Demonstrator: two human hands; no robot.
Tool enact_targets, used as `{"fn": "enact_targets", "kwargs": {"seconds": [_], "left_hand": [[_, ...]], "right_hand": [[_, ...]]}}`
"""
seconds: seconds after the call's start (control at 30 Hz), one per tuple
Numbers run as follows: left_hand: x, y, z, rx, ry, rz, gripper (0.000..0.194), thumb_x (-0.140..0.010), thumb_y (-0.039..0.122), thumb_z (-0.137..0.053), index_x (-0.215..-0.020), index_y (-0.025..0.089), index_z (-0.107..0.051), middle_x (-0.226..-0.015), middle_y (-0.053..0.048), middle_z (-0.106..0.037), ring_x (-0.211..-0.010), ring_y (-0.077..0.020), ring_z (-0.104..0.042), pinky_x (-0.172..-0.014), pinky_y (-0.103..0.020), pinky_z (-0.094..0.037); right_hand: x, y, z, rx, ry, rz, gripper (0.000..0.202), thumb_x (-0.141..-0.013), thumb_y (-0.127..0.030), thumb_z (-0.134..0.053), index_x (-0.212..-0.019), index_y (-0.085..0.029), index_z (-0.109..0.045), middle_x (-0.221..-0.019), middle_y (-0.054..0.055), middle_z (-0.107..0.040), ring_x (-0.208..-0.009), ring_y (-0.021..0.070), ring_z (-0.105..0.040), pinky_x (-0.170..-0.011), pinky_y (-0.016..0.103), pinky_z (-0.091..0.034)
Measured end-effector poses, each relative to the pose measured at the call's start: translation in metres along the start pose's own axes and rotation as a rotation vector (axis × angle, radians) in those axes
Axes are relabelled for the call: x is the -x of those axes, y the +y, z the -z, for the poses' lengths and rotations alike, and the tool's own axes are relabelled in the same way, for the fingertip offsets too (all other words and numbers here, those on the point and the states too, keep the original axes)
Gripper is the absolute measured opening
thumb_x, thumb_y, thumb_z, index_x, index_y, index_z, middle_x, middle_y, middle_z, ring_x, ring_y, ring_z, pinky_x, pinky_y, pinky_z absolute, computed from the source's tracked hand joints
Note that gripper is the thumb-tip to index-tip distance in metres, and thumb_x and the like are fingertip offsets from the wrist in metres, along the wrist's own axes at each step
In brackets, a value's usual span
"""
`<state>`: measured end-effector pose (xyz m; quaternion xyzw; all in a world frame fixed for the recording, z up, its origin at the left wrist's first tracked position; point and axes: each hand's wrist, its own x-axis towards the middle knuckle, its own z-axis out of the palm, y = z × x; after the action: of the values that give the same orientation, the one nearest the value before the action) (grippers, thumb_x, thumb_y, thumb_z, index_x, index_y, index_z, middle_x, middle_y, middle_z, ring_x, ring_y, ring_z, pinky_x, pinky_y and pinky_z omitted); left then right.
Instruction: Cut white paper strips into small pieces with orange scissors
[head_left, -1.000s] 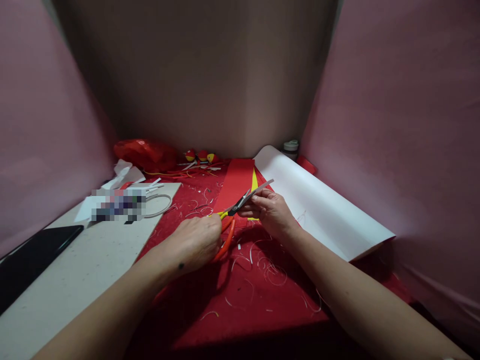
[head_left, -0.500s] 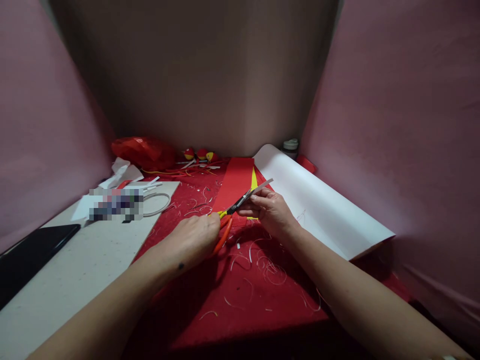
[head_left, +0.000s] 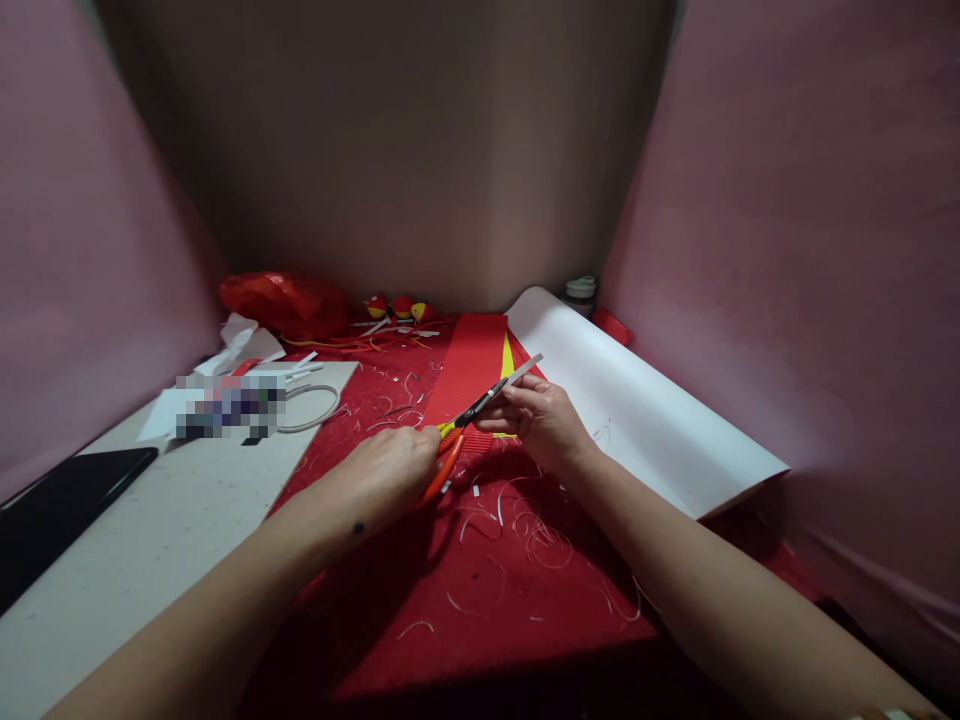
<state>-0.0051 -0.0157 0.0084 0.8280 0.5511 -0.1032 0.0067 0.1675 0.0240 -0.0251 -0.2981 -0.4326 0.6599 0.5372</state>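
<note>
My left hand (head_left: 401,462) is closed round the orange and yellow handles of the scissors (head_left: 452,455), whose dark blades point up and right. Pinched in the fingers of my right hand (head_left: 546,415) is a narrow white paper strip (head_left: 534,364), its free end sticking out to the upper right. The blades meet the strip close to my right fingertips. Small white snippets (head_left: 476,491) lie on the red cloth (head_left: 487,640) below the scissors. Behind the hands is a flat red paper sheet (head_left: 472,365) with a yellow piece (head_left: 508,355) beside it.
A large white curled sheet (head_left: 637,400) lies at the right. To the left are a pale board (head_left: 202,530), a black flat device (head_left: 67,515) and a blurred patch. At the back sit a red plastic bag (head_left: 285,303), several red-yellow balls (head_left: 401,307) and a lidded jar (head_left: 580,295). Thread scraps litter the cloth.
Another small white snippet now shows on the cloth beside the orange handle. The scissors' handles have drawn a little closer together. Both hands stay nearly in place.
</note>
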Motion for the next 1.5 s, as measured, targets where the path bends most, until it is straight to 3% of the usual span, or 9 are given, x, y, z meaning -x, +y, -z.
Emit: {"fn": "enact_targets", "kwargs": {"seconds": [0.37, 0.67, 0.9, 1.1, 1.23, 1.37, 1.43, 1.5], "left_hand": [[-0.001, -0.006, -0.014, 0.044, -0.017, -0.006, 0.027, -0.078, 0.034, -0.037, -0.092, 0.017, -0.052, -0.082, -0.016, -0.064, -0.072, -0.0311, -0.061, -0.054, -0.037, -0.042], [0.001, -0.003, -0.011, 0.009, 0.028, -0.046, 0.026, -0.078, 0.033, -0.040, -0.093, 0.015, -0.052, -0.080, -0.015, -0.064, -0.073, -0.0317, -0.062, -0.056, -0.038, -0.043], [-0.001, -0.004, -0.011, 0.048, 0.025, -0.071, 0.032, -0.078, 0.039, -0.041, -0.095, 0.015, -0.053, -0.080, -0.015, -0.064, -0.071, -0.0295, -0.061, -0.056, -0.036, -0.043], [0.000, -0.003, -0.003, 0.134, 0.050, -0.029, 0.023, -0.080, 0.031, -0.037, -0.087, 0.018, -0.054, -0.075, -0.010, -0.064, -0.061, -0.0218, -0.058, -0.052, -0.029, -0.037], [-0.004, -0.016, -0.002, 0.307, 0.255, 0.069, 0.022, -0.080, 0.037, -0.040, -0.084, 0.019, -0.053, -0.071, -0.006, -0.061, -0.059, -0.0165, -0.054, -0.053, -0.027, -0.036], [-0.008, -0.022, 0.000, 0.698, 0.451, 0.106, 0.026, -0.074, 0.043, -0.050, -0.084, 0.019, -0.052, -0.068, 0.000, -0.058, -0.057, -0.0124, -0.051, -0.053, -0.024, -0.037], [-0.008, -0.017, 0.004, 0.929, 0.426, 0.078, 0.030, -0.069, 0.044, -0.057, -0.082, 0.017, -0.052, -0.063, 0.002, -0.054, -0.053, -0.0105, -0.048, -0.050, -0.023, -0.036], [-0.008, -0.010, 0.008, 1.109, 0.315, 0.045, 0.033, -0.064, 0.043, -0.062, -0.080, 0.016, -0.052, -0.058, 0.003, -0.051, -0.048, -0.0085, -0.044, -0.046, -0.023, -0.034]], "right_hand": [[0.000, 0.005, 0.000, -0.031, -0.053, 0.011, 0.003, -0.072, -0.017, -0.053, -0.073, -0.014, -0.054, -0.068, 0.006, -0.068, -0.062, 0.0177, -0.066, -0.062, 0.032, -0.055], [0.001, 0.008, 0.001, -0.038, -0.093, 0.010, 0.003, -0.074, -0.015, -0.052, -0.075, -0.014, -0.054, -0.074, 0.007, -0.068, -0.065, 0.0172, -0.067, -0.066, 0.033, -0.054], [0.001, 0.007, 0.000, -0.009, -0.079, -0.007, 0.004, -0.074, -0.019, -0.054, -0.075, -0.015, -0.054, -0.074, 0.006, -0.068, -0.067, 0.0171, -0.067, -0.067, 0.032, -0.054], [0.001, 0.006, -0.001, 0.027, -0.062, -0.004, 0.005, -0.073, -0.020, -0.054, -0.072, -0.015, -0.054, -0.073, 0.007, -0.068, -0.067, 0.0186, -0.067, -0.068, 0.034, -0.054], [0.001, 0.005, 0.000, 0.024, -0.050, -0.003, 0.007, -0.073, -0.021, -0.054, -0.068, -0.016, -0.052, -0.069, 0.008, -0.067, -0.068, 0.0206, -0.067, -0.070, 0.037, -0.053], [0.001, 0.005, 0.000, 0.017, -0.049, 0.003, 0.007, -0.071, -0.021, -0.056, -0.069, -0.015, -0.053, -0.064, 0.006, -0.064, -0.063, 0.0197, -0.066, -0.065, 0.035, -0.054], [0.002, 0.005, -0.001, 0.020, -0.044, 0.002, 0.007, -0.070, -0.021, -0.057, -0.069, -0.015, -0.053, -0.061, 0.004, -0.062, -0.061, 0.0188, -0.065, -0.063, 0.034, -0.054], [0.003, 0.005, -0.002, 0.028, -0.042, 0.002, 0.007, -0.070, -0.021, -0.057, -0.070, -0.015, -0.053, -0.060, 0.004, -0.062, -0.061, 0.0183, -0.065, -0.063, 0.035, -0.054]]}}
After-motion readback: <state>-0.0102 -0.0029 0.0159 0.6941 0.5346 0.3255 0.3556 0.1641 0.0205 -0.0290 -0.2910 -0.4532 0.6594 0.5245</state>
